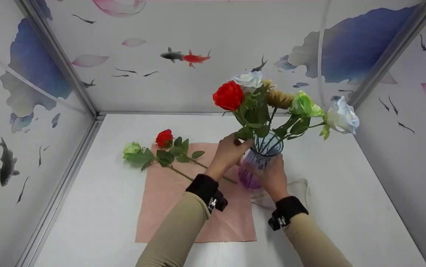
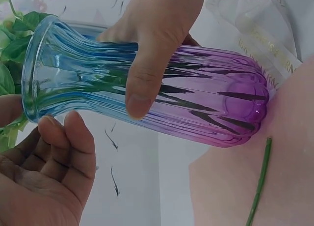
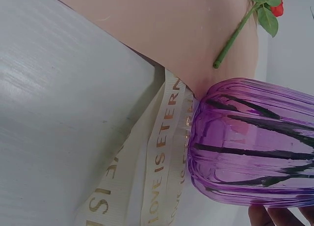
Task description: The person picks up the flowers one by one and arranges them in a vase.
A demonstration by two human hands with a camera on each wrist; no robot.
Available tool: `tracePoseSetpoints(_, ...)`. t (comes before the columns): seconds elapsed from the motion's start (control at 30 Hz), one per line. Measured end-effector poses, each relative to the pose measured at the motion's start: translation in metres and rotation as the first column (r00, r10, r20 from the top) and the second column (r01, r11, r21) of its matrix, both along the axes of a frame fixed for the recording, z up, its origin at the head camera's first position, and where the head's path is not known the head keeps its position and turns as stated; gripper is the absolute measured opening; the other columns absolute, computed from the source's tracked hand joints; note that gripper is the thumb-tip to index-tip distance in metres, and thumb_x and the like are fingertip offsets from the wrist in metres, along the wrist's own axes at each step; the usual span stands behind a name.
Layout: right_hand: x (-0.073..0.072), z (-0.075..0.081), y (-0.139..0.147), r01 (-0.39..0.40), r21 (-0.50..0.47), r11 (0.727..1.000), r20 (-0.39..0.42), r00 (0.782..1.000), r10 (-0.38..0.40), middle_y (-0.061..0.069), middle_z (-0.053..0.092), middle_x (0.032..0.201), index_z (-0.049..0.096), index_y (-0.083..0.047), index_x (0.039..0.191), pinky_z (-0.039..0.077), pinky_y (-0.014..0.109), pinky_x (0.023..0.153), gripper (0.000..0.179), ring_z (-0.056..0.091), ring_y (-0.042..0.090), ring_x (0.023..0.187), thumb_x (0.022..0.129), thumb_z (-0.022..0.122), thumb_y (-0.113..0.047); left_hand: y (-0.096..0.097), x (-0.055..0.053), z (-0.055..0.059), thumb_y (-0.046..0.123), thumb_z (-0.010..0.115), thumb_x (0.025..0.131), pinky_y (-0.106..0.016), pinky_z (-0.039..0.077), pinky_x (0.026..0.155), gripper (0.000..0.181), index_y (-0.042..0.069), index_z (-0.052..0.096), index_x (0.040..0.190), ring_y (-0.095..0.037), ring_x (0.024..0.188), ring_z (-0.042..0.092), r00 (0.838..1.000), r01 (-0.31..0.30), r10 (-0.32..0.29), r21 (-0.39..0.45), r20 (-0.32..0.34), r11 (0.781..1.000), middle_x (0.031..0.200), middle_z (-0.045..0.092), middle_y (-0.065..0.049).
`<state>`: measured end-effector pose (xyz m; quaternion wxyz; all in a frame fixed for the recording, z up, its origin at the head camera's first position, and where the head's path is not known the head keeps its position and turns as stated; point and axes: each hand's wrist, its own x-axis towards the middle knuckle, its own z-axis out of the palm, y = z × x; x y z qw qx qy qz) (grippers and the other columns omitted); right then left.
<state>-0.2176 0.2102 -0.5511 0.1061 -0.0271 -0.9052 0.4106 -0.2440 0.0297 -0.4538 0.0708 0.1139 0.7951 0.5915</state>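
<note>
A ribbed glass vase [image 2: 216,96], blue at its mouth and purple at its base, holds several artificial flowers: a red rose [image 1: 228,95], white roses [image 1: 342,115], a green bloom [image 1: 303,104] and yellow-brown flowers [image 1: 279,99]. My right hand [image 1: 275,177] grips the vase body, its thumb across the glass in the left wrist view. At the vase's rim is my left hand [image 1: 230,152], fingers loosely bent and no stem visible between them; leaves partly hide its thumb. Dark stems [image 3: 255,150] show through the purple glass.
Pink wrapping paper [image 1: 198,226] lies on the white table [image 1: 346,207]. Across it rest a loose red rose [image 1: 164,138] and a pale green rose [image 1: 132,148]. A cream ribbon with gold lettering [image 3: 162,147] lies beside the vase base. Printed white panels [image 1: 131,89] enclose the table.
</note>
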Motion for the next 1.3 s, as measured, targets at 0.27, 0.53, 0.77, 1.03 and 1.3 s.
tracePoseSetpoints(0.27,-0.001,-0.002,0.0,0.001,-0.047,0.999,-0.016,1.0,-0.001,0.03,0.043,0.132,0.023,0.007,0.148,0.044,0.058,0.106,0.107,0.049,0.042,0.123,0.083,0.082,-0.053,-0.006,0.001,-0.007,0.039,0.061,0.101,-0.034,0.053,0.055,0.038,0.01,0.066,0.126,-0.019,0.045,0.054,1.0,-0.007,0.007,-0.007,-0.023,1.0,0.088,0.069,-0.011)
tracePoseSetpoints(0.53,-0.001,0.0,0.0,0.013,-0.045,0.999,0.013,1.0,-0.013,0.031,0.041,0.137,0.02,0.007,0.15,0.041,0.058,0.11,0.11,0.047,0.044,0.129,0.083,0.082,-0.054,-0.022,0.002,-0.017,0.03,0.058,0.103,-0.036,0.054,0.055,0.027,0.011,0.067,0.12,-0.015,0.044,0.051,0.998,-0.039,0.04,0.026,-0.039,0.999,0.081,0.064,-0.005)
tracePoseSetpoints(0.77,0.0,0.0,0.0,0.017,-0.034,0.999,0.038,0.999,-0.016,0.031,0.04,0.138,0.019,0.006,0.152,0.041,0.058,0.11,0.113,0.046,0.044,0.131,0.082,0.08,-0.059,-0.036,0.0,-0.026,0.023,0.057,0.105,-0.025,0.046,0.047,0.025,0.006,0.067,0.12,-0.014,0.041,0.049,0.997,-0.062,0.063,0.017,-0.055,0.998,0.08,0.064,-0.013)
tracePoseSetpoints(1.03,0.001,0.002,-0.001,0.014,-0.03,0.999,0.048,0.999,-0.013,0.03,0.038,0.141,0.015,0.004,0.154,0.041,0.058,0.111,0.112,0.045,0.043,0.133,0.084,0.079,-0.056,-0.05,-0.002,-0.037,0.024,0.055,0.105,-0.024,0.041,0.043,0.026,0.005,0.066,0.119,-0.013,0.04,0.048,0.994,-0.106,0.106,0.006,-0.011,0.994,0.075,0.063,-0.008)
tracePoseSetpoints(1.3,0.001,0.001,-0.001,0.023,-0.022,1.0,0.038,0.999,-0.022,0.03,0.041,0.137,0.018,0.006,0.152,0.043,0.058,0.108,0.11,0.048,0.043,0.129,0.084,0.08,-0.054,-0.066,-0.003,-0.048,0.026,0.054,0.106,-0.038,0.053,0.055,0.026,0.009,0.065,0.122,-0.016,0.044,0.047,0.989,-0.143,0.143,0.002,0.046,0.99,0.078,0.061,-0.007)
